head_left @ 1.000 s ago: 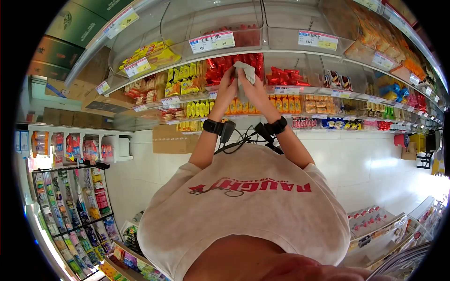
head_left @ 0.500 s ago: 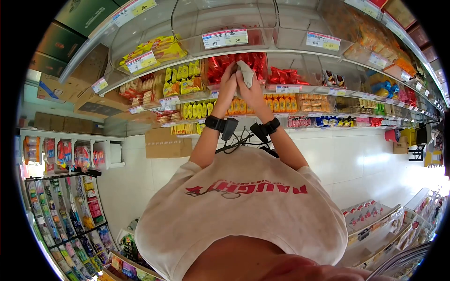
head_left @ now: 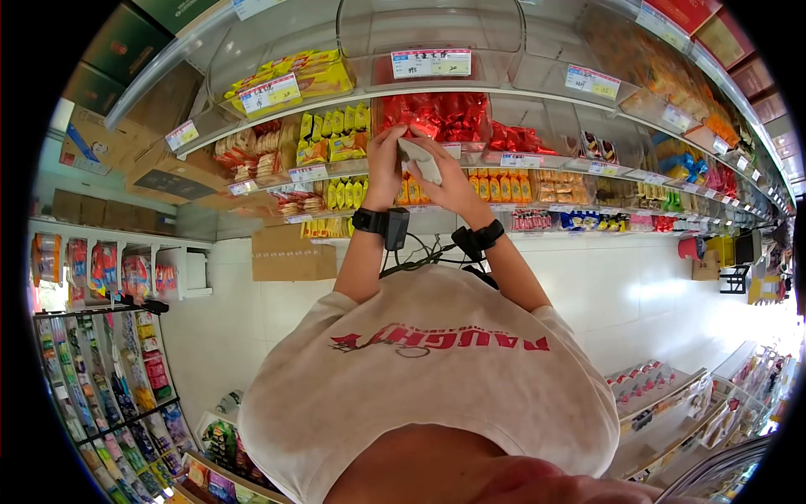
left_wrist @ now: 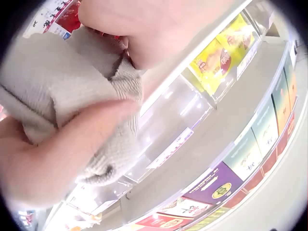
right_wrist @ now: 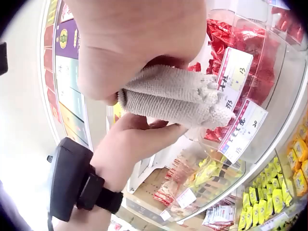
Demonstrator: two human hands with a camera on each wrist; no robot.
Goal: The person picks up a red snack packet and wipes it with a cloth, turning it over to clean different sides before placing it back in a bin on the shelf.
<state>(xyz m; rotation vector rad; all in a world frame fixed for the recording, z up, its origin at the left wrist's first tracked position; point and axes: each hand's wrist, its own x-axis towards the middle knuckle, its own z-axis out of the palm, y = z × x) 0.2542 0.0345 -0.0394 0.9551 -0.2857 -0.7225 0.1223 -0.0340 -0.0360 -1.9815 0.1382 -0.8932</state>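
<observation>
A light grey ribbed cloth (head_left: 421, 161) is between the two hands, in front of a bin of red-wrapped snacks (head_left: 449, 116). My right hand (head_left: 455, 186) grips the folded cloth; in the right wrist view the cloth (right_wrist: 173, 96) sticks out from under this hand (right_wrist: 144, 43). My left hand (head_left: 384, 168) is raised beside it with fingers extended toward the cloth's upper end. In the left wrist view, the thumb of the right hand (left_wrist: 72, 144) lies across the bunched cloth (left_wrist: 57, 82), and the left hand (left_wrist: 144, 29) is against its upper edge; its fingertips are partly hidden.
Clear-walled shelf bins hold yellow packets (head_left: 332, 134), orange packets (head_left: 499, 185) and other snacks. Price labels (head_left: 431, 63) line the shelf fronts. A cardboard box (head_left: 292, 254) stands on the floor below. Cables (head_left: 424, 252) hang between the wrists.
Both hands and the cloth have come lower in the head view, away from the red snacks. The fingertips of the left hand have shifted slightly left, and the cloth now tilts the other way.
</observation>
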